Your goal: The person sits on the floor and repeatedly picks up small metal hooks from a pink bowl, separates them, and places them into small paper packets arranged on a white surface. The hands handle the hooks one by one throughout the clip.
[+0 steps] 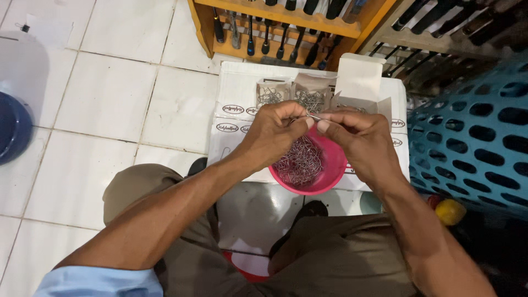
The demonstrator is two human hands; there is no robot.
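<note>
Fingers [301,122] of the left hand [275,135] are pinching together on a thin wire clip [313,116], and the fingertips of the right hand [357,140] are pinching the same clip from the other side. Both hands are meeting right above the pink bowl [330,170], likely so that a dropped clip is falling back in with the others and not onto the floor.

Only one camera is looking, from the head down. The pink bowl is holding a heap of silver wire clips [300,162], and it is sitting on a white cardboard box [242,104] that is working like a small table. Just behind the bowl, small open boxes [272,91] are standing in a row with more clips inside, their flaps up, so they are easy to reach. Farther behind the bowl, a yellow wooden rack [286,19] is holding dark-handled tools. To the right of the bowl, a blue basket with holes [478,137] is standing, and a small yellow ball-like thing [450,212] is lying near its foot. Far to the left of the bowl, a dark blue round thing [12,129] is showing at the edge, on the white floor tiles [110,104]. Below the bowl, the person's knees in brown trousers [330,258] are spreading apart, making room for the box between them.
</note>
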